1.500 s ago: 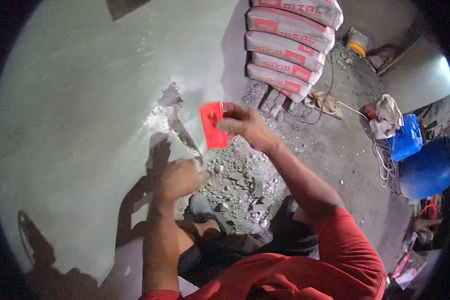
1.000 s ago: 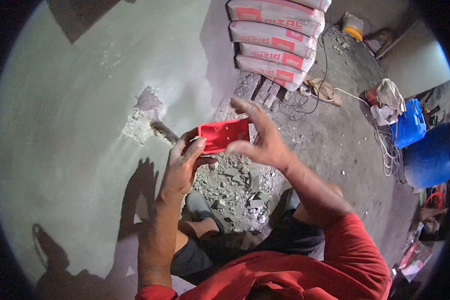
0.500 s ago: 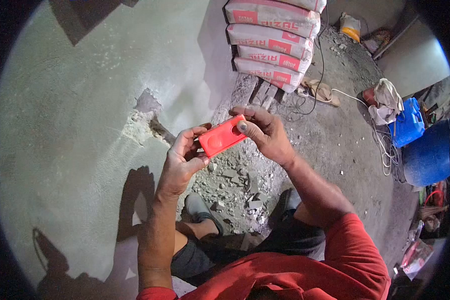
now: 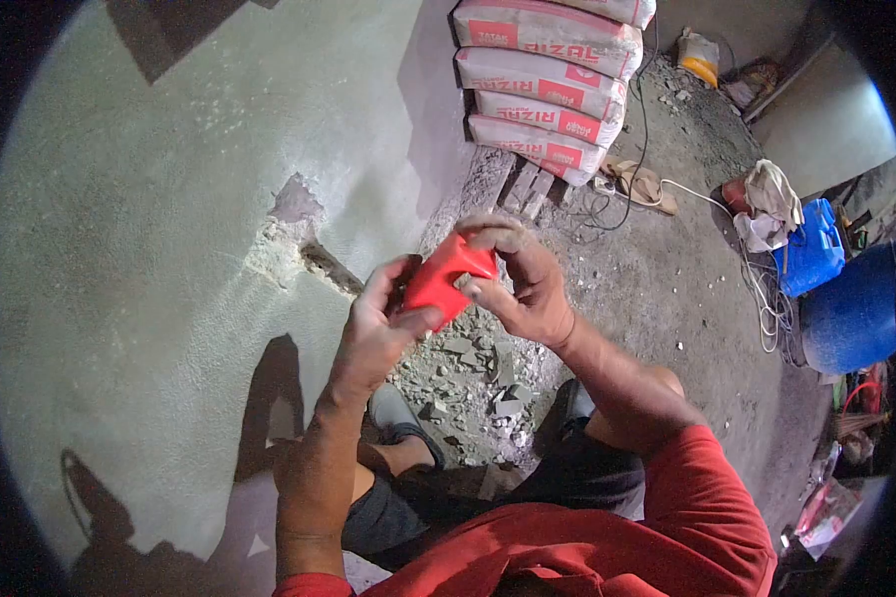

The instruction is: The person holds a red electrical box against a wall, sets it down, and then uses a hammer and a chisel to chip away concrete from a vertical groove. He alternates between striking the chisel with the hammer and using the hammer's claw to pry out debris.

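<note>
Both my hands hold a small red plastic box [image 4: 444, 281] in front of me. My left hand [image 4: 380, 328] grips its lower left end with thumb and fingers. My right hand [image 4: 524, 281] pinches its upper right end, fingertips curled over the edge. The box is tilted, one corner pointing up. Behind it, a rough chiselled hole [image 4: 291, 235] with a slanting groove breaks the grey plastered wall [image 4: 149, 199].
Broken plaster rubble [image 4: 478, 383] lies on the floor by my shoe [image 4: 396, 413]. Stacked cement bags [image 4: 546, 80] sit on a pallet against the wall. A blue drum [image 4: 851, 318], a blue jerrycan [image 4: 811, 254], rags and cables lie at the right.
The red box went from my right hand alone, held up by the wall hole, to both hands, and has been turned over between them. My left hand left the wall.
</note>
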Demonstrator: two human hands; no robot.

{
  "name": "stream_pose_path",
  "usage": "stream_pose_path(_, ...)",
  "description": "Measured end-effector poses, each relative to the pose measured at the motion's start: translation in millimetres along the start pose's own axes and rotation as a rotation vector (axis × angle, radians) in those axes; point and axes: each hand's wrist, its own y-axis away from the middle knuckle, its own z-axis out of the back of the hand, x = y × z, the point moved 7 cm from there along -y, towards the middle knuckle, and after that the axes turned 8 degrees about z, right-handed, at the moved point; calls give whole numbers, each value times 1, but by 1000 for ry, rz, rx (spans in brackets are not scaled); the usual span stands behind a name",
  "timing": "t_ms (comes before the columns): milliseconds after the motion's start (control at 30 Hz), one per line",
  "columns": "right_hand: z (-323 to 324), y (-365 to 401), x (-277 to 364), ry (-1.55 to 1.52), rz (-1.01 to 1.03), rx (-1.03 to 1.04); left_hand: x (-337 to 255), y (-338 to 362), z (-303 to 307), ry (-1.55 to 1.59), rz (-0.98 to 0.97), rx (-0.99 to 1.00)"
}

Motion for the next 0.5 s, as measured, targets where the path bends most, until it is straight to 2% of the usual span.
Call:
stream_pose_path(33, -1, 5, -6, -133, -81, -78, 6, 1, 0, 414, 157, 58)
stream_pose_path(67, -2, 5, -5, -134, -81, -76, 12, 3, -3, 827, 314, 118)
stream_pose_path(100, 0, 6, -11, -246, -206, -140, 16, 3, -2, 917, 358, 139)
stream_pose_path(133, 2, 9, -18, -359, -332, -204, 17, 3, 0, 917, 359, 140)
stream_pose_path(200, 4, 10, -20, -313, -382, -142, 13, 1, 0, 1021, 365, 195)
stream_pose_path(267, 1, 17, -30, -310, -541, -149, 17, 0, 1, 1001, 373, 184)
stream_pose_path(367, -10, 19, -33, -300, -631, -73, 25, -1, -2, 944, 368, 214)
stream_pose_path(433, -19, 25, -39, -282, -710, -2, 19, 0, 7, 555, 300, -36)
stream_pose_path(500, -22, 29, -43, -271, -741, 21, 16, 0, 13, 527, 316, -76)
